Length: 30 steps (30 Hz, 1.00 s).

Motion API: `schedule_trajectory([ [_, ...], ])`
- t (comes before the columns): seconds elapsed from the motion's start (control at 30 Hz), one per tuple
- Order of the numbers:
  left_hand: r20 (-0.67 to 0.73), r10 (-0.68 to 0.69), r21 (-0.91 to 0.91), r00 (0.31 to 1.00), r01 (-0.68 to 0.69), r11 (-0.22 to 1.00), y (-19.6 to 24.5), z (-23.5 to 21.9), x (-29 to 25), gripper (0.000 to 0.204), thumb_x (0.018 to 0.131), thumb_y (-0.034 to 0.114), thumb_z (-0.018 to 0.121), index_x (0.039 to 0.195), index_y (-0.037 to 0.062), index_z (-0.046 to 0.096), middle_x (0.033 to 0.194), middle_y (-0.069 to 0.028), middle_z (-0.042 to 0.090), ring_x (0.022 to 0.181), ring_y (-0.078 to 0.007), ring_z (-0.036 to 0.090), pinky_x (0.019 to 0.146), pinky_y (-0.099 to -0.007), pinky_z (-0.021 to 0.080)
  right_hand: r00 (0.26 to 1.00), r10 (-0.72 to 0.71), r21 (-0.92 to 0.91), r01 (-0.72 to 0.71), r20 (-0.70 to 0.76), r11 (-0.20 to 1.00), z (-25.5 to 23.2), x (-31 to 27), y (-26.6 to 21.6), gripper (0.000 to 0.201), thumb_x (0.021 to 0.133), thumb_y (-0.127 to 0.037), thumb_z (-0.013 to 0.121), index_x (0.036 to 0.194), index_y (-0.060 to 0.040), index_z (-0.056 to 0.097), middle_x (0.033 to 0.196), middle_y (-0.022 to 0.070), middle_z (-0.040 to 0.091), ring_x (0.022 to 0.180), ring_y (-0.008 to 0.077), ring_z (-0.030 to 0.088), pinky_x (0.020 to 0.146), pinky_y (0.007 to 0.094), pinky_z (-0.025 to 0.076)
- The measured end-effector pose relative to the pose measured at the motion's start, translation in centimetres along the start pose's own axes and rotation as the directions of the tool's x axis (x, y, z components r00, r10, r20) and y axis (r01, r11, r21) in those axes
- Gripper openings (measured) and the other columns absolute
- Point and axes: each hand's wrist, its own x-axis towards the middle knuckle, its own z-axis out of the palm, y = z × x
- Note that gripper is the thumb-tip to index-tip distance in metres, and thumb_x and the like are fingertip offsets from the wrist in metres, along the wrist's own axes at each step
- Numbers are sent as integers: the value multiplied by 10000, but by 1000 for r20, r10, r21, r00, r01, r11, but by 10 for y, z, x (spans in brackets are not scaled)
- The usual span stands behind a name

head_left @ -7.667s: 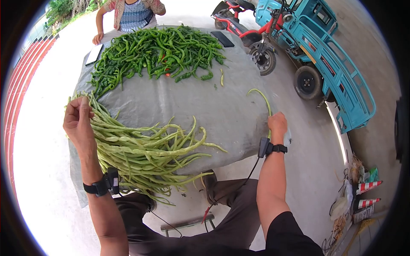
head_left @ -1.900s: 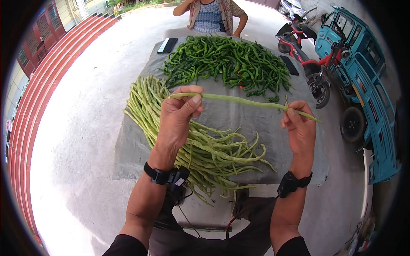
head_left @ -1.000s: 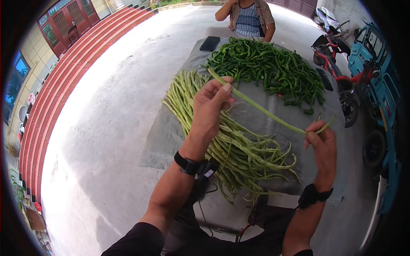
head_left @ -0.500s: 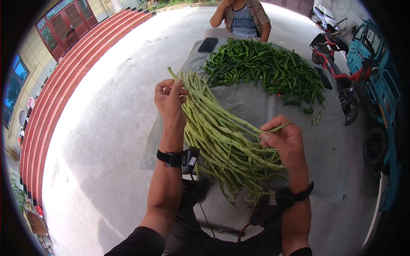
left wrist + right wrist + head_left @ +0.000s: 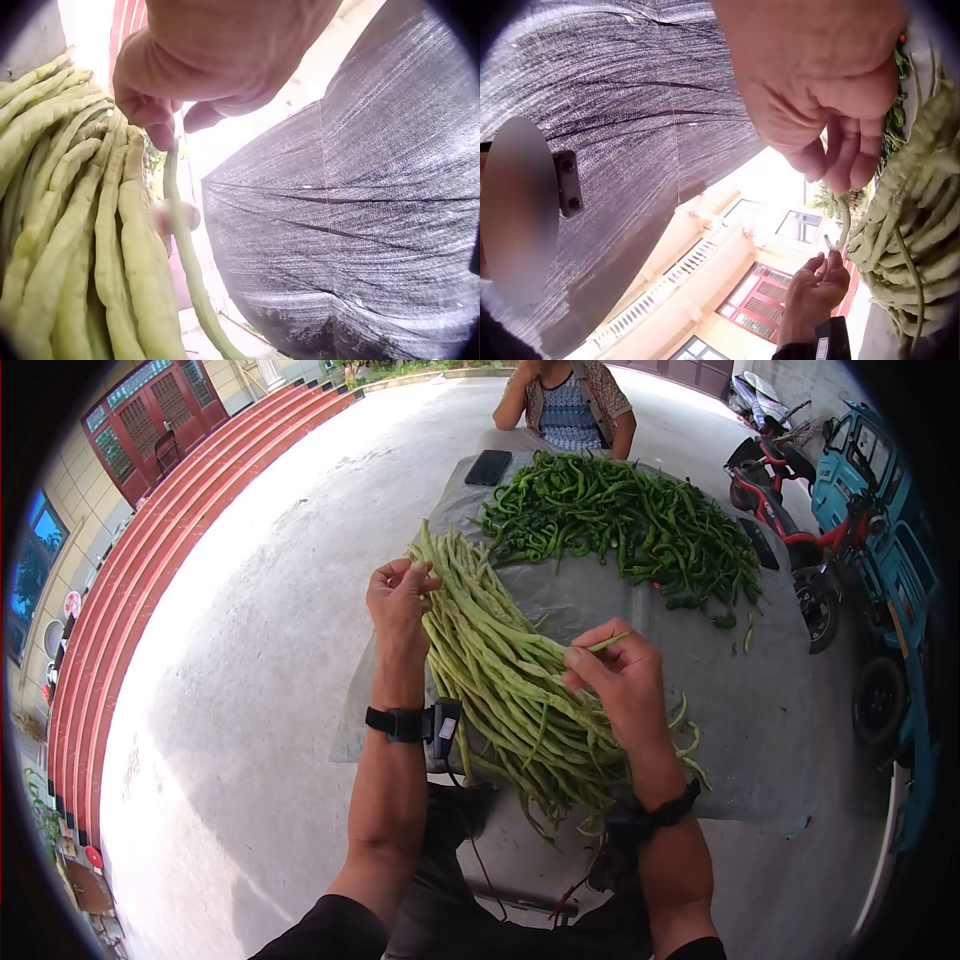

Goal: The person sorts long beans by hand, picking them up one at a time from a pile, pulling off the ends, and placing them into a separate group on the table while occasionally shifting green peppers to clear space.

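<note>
My left hand (image 5: pixel 400 600) pinches one long bean near its end, at the left side of the pile of long beans (image 5: pixel 500 670). Thumb and fingertips of my right hand (image 5: pixel 622 678) hold the same bean's other end, and a short tip pokes out past them. Between the hands the bean runs close over the pile and is hard to pick out from it in the head view. From the left wrist, the held bean (image 5: pixel 191 262) trails down out of the fingertips. The right wrist view shows my left hand (image 5: pixel 814 296) beyond the right fingers.
A heap of green peppers (image 5: pixel 620 525) covers the back of the grey sheet (image 5: pixel 740 730). A phone (image 5: pixel 489 467) lies at its left, another dark phone (image 5: pixel 760 545) at its right. A person (image 5: pixel 570 410) sits across. A small bean piece (image 5: pixel 748 633) lies at right.
Both hands have swung left and the held bean has come down over the pile. In the last half second the right hand moved further left, toward the left hand.
</note>
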Motion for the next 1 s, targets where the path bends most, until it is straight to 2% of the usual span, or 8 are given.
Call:
schedule_trajectory([
  [0.13,25,36,76,999,-38,996,-3,-1,0,233,941,65,736,1114,19,586,945,-66,695,749,-155,698,601,-266,504,999,51,-16,-51,-18,999,3,5,6,61,968,-38,721,993,-2,679,822,50,714,731,97,702,657,241,556],
  [0.3,48,270,206,962,-274,940,-19,-5,10,145,921,31,715,1049,-1,656,923,-64,708,838,-130,683,739,-275,538,996,93,-36,-94,-16,995,2,9,8,95,959,-86,749,984,-7,702,824,50,732,724,89,693,652,240,534],
  [0.5,189,374,606,908,-408,683,-9,3,-8,152,885,18,705,1035,12,729,1014,-106,757,943,-203,716,871,-357,548,997,39,-93,-45,-68,995,5,11,20,113,937,-110,772,986,-10,750,805,48,750,715,79,664,670,257,529],
  [0.53,208,378,645,902,-417,640,-8,7,-13,167,883,21,705,1046,16,735,1039,-113,765,969,-223,722,893,-371,547,998,24,-158,-33,-58,987,4,11,21,122,927,-120,782,975,-12,753,797,56,748,713,83,666,669,268,530],
  [0.67,271,419,656,867,-485,579,-9,8,-13,186,906,61,709,1085,29,746,1076,-115,771,1046,-254,724,934,-380,537,1000,-26,-323,27,8,946,-1,9,21,172,879,-173,813,946,-25,757,803,96,731,727,155,688,680,327,533],
  [0.8,273,370,707,888,-446,549,-8,9,-12,184,946,131,719,1111,57,757,1080,-102,775,1053,-241,723,932,-379,532,996,-77,-373,90,49,923,-6,7,25,201,842,-192,819,927,-25,746,888,119,709,774,219,697,733,358,542],
  [0.9,260,380,751,887,-434,499,-8,10,-12,181,954,174,729,1101,76,766,1073,-88,776,1055,-235,722,918,-375,533,988,-126,-379,151,91,913,-14,6,25,170,875,-150,824,959,-21,753,909,50,711,743,122,666,709,284,522],
  [1.0,308,417,748,855,-489,449,-11,9,-12,184,948,179,738,1093,71,766,1072,-90,776,1061,-245,722,924,-380,535,987,-109,-371,146,119,917,-25,3,13,166,878,-151,817,960,-21,755,907,48,721,762,122,668,726,289,529],
])
